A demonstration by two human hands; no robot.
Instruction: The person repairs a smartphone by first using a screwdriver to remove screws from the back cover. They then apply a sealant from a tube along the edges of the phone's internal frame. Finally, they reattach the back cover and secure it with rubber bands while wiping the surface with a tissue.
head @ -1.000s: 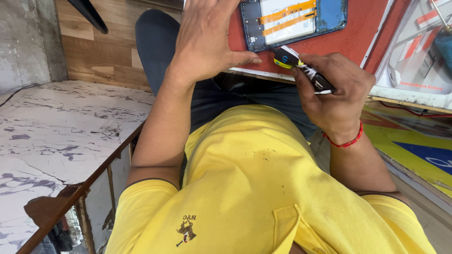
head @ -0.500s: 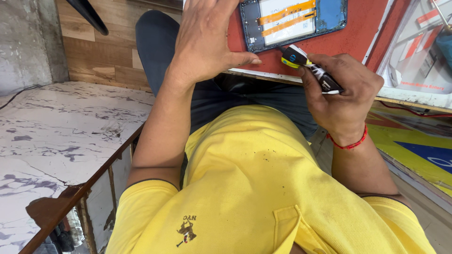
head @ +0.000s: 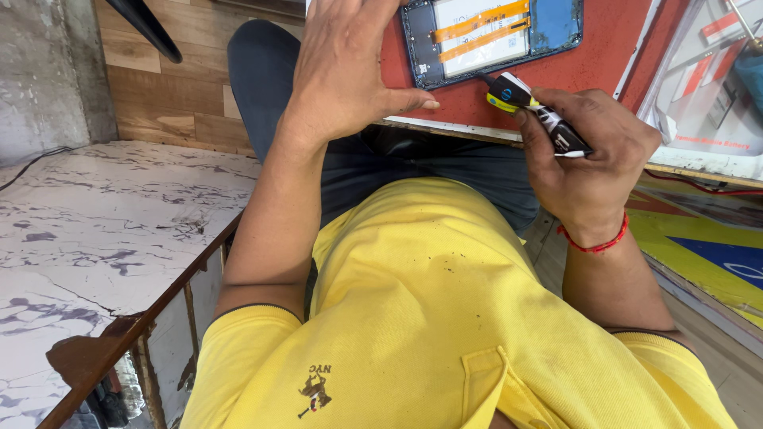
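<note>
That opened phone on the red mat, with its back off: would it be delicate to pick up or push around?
Probably delicate: the phone lies open, with thin orange ribbon strips exposed that look easy to snag. It is flat and slim, so it would likely slide on the red mat rather than roll or tip. It seems light; the left hand rests beside it.

Black-and-white patterned screwdriver handle [head: 548, 117] with yellow collar and blue dot in the right hand [head: 588, 163], red thread bracelet [head: 594, 242] below the grip, blue-framed opened phone [head: 493, 36] with orange ribbon strips above it, red work mat [head: 604, 56], yellow polo shirt [head: 429, 318], white marbled slab [head: 95, 230].
</note>
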